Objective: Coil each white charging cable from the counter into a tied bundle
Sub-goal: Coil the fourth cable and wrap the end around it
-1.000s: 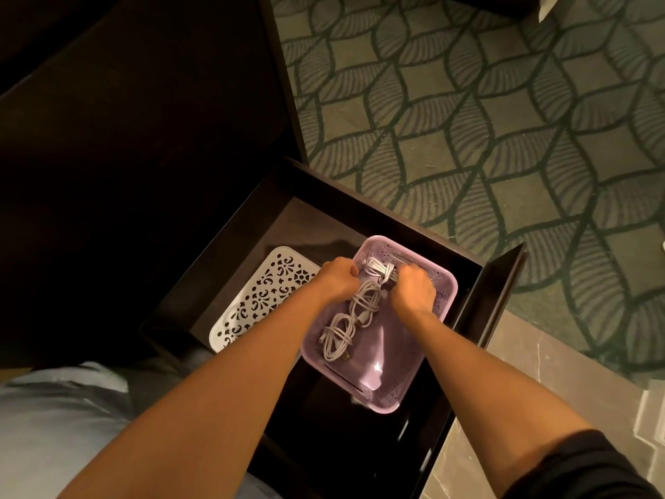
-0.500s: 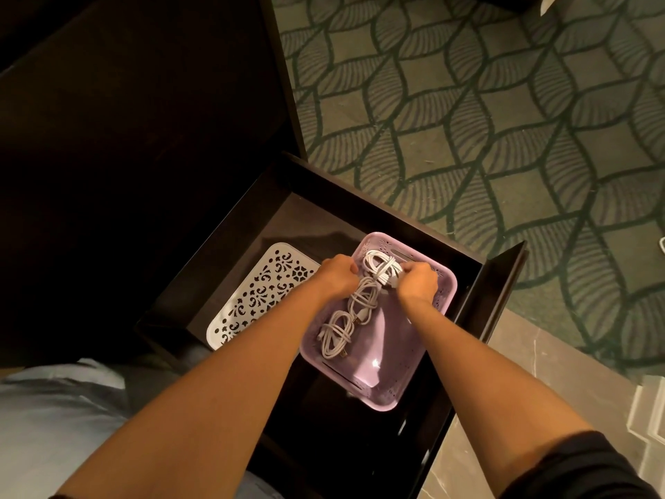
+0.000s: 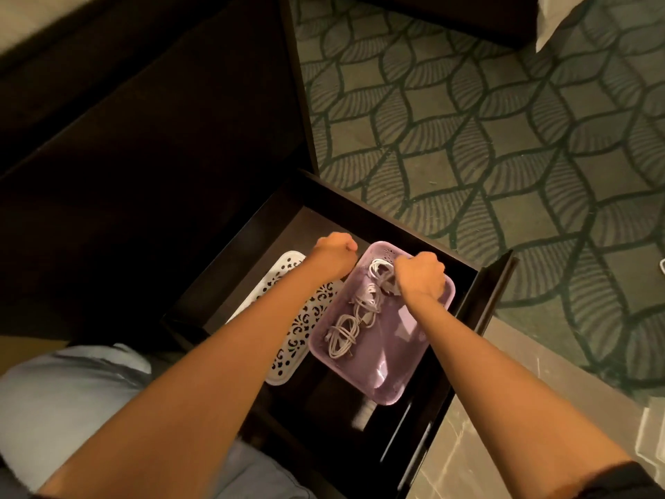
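Three coiled white charging cables (image 3: 367,302) lay in line along the lilac plastic basket (image 3: 392,358); the right hand (image 3: 419,279) gripped the farthest coil (image 3: 378,268), the left hand (image 3: 333,253) clenched, seemingly empty, just beside.

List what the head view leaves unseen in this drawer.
1. Head view: the right hand covers the far cable bundle, hiding its tie and the grip.
2. Head view: the left hand shows only its back; anything held is hidden.
3. Head view: plugs on the near cable bundle are too small to read.
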A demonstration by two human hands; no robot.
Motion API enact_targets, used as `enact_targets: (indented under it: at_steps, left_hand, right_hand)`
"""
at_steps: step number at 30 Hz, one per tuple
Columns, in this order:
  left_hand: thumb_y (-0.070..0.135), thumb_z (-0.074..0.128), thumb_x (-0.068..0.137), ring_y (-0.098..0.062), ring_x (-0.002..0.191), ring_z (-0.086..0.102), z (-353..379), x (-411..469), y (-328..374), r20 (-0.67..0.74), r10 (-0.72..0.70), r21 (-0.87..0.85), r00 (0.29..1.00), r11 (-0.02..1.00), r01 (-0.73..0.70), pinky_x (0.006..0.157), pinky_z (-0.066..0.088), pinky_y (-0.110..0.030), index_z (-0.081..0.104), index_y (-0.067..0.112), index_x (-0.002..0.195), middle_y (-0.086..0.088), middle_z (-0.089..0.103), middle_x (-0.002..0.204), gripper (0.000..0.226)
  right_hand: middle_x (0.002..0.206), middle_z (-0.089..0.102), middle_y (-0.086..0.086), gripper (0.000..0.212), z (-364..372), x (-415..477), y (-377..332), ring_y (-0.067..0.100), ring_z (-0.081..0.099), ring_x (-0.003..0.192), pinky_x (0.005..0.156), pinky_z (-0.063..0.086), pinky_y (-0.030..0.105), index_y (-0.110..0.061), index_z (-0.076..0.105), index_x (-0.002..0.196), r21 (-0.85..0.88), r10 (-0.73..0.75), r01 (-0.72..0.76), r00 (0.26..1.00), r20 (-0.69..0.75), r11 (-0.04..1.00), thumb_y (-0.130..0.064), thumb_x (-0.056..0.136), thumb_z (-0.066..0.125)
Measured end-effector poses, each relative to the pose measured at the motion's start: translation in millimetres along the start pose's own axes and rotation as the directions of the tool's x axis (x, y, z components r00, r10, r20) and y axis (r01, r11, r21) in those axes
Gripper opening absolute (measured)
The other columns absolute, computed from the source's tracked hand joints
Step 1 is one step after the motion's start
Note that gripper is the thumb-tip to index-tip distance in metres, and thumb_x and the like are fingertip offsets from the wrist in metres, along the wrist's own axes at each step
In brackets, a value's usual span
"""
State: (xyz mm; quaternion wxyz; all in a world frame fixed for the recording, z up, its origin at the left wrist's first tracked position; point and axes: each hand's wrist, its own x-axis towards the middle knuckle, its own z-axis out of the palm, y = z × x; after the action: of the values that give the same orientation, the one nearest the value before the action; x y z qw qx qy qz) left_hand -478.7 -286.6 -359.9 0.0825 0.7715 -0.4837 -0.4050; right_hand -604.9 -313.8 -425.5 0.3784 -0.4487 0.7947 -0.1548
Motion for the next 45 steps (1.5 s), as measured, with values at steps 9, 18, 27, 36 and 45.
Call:
enact_targets:
  at_steps: [9, 18, 27, 36, 45]
  left_hand:
    - [0.016, 0.044, 0.092, -0.022, 0.075, 0.067, -123.9, -78.6, -9.7, -0.414, 0.054, -0.122, 0.909, 0.986, -0.115, 0.071, 0.058, -0.037, 0.06, 0.02, 0.076, -0.013, 0.069, 0.091, 0.022]
    - [0.012, 0.045, 0.091, -0.017, 0.054, 0.063, -243.6, -198.7, -25.9, -0.757, 0.016, -0.11, 0.653, 0.982, -0.152, 0.045, 0.046, -0.018, 0.062, 0.008, 0.088, -0.007, 0.067, 0.072, 0.018]
    - [0.006, 0.044, 0.091, -0.027, 0.083, 0.066, -321.2, -244.2, -100.1, -0.829, -0.15, -0.141, 0.539, 0.988, 0.058, 0.071, 0.056, -0.036, 0.064, 0.009, 0.098, -0.015, 0.066, 0.1, 0.021]
    - [-0.002, 0.037, 0.092, -0.027, 0.129, 0.04, -367.2, -174.6, -103.5, -0.74, 0.05, 0.067, 0.671, 0.998, -0.001, 0.105, 0.032, -0.031, 0.035, 0.009, 0.139, -0.014, 0.04, 0.143, 0.048]
    - [0.022, 0.052, 0.093, -0.028, 0.102, 0.056, -406.6, -153.8, -129.2, -0.812, 0.034, 0.052, 0.582, 0.999, 0.014, 0.075, 0.035, -0.027, 0.065, 0.005, 0.097, -0.014, 0.063, 0.11, 0.022]
  right_hand:
    - [0.058, 0.065, 0.011, 0.027, -24.0, -102.0, -143.4, 0.025, 0.064, 0.058, 0.074, 0.057, 0.044, -0.011, 0.055, 0.055, 0.586, -0.397, 0.248, 0.907, 0.139, 0.771, -0.007, 0.08, 0.048]
    - [0.058, 0.062, 0.011, 0.02, -52.3, -247.7, -260.4, 0.02, 0.06, 0.051, 0.054, 0.051, 0.027, -0.007, 0.058, 0.067, 0.766, -0.761, 0.405, 0.628, 0.164, 0.499, -0.005, 0.082, 0.045]
    - [0.065, 0.063, 0.012, 0.017, -13.0, -312.5, -334.7, 0.022, 0.061, 0.057, 0.058, 0.052, 0.028, -0.006, 0.057, 0.068, 0.676, -0.818, 0.487, 0.471, 0.33, 0.553, -0.003, 0.081, 0.046]
    - [0.121, 0.063, 0.007, 0.032, 23.1, -272.6, -396.4, 0.025, 0.055, 0.115, 0.101, 0.042, 0.037, -0.011, 0.067, 0.112, 0.282, -0.862, 0.825, 0.409, 0.298, 0.489, -0.004, 0.086, 0.049]
    - [0.105, 0.068, 0.006, 0.027, 50.4, -264.9, -424.2, 0.016, 0.057, 0.096, 0.089, 0.043, 0.031, -0.016, 0.071, 0.096, 0.152, -0.881, 0.933, 0.242, 0.406, 0.326, -0.001, 0.082, 0.052]
